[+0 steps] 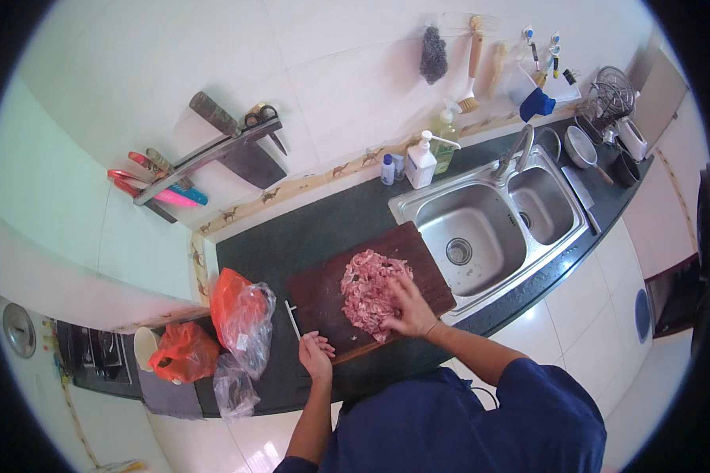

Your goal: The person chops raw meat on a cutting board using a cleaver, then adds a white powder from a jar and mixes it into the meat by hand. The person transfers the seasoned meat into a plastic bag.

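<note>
A heap of sliced raw meat lies on a dark wooden cutting board on the counter. My right hand rests with spread fingers on the right side of the heap. My left hand is at the board's lower left corner, fingers curled, beside the metal handle at the board's left end. Whether the left fingers grip the handle or the board edge cannot be told. Left of the board are a red and clear plastic bag and a crumpled clear bag.
A double steel sink adjoins the board's right end. A cleaver and knives hang on a wall rack. Bottles line the wall. An orange bag stands at left; a pan and a knife lie right of the sink.
</note>
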